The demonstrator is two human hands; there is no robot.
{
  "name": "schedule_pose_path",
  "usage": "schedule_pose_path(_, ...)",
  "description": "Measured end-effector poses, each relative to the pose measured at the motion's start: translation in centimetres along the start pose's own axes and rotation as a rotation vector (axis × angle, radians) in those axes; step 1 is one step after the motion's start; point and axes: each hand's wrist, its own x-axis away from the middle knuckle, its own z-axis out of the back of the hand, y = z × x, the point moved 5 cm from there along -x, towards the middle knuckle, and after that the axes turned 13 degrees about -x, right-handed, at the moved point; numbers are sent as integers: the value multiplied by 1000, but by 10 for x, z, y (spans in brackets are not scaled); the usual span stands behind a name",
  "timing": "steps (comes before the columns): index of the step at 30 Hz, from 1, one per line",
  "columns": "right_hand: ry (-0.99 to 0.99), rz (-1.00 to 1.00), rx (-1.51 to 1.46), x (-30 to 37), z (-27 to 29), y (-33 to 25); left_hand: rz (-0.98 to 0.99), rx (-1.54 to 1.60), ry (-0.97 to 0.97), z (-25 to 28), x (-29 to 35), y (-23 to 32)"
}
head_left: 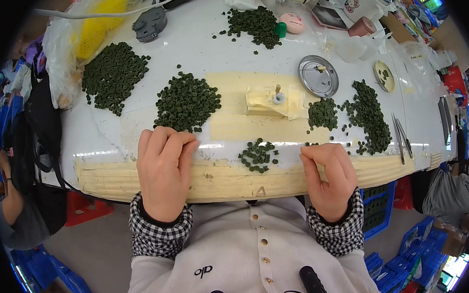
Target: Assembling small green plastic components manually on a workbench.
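My left hand (165,169) is closed, thumb and fingertips drawn together at the near edge of a heap of small dark green round pieces (187,100). What it pinches, if anything, is hidden. My right hand (330,177) is closed too, thumb against curled fingers; anything in it is too small to make out. A few green bits lie just beyond its fingertips. Between the hands is a small loose group of green pieces (258,155). Beyond it stands a tape-covered block (275,102) with a small upright peg on top.
More green heaps lie at far left (114,76), far middle (257,27) and right (369,118). A round metal dish (318,77), a small yellowish dish (384,76) and tweezers (401,139) are on the right. A grey device (150,25) sits at back left. Tape covers the table's front edge (221,187).
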Motion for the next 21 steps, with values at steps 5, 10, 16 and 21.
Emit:
schedule_pose_path(5,32,-34,-88,0,-2,-3,6,161,93,8,-2,6)
schedule_pose_path(10,-27,-87,-229,-11,-9,-11,251,1003,-108,-8,10,24)
schedule_pose_path(16,-34,-149,-469,-21,-18,-12,404,1550,-363,-39,10,40)
schedule_pose_path(21,30,-265,-625,-14,-25,-3,479,1607,-408,-45,10,40)
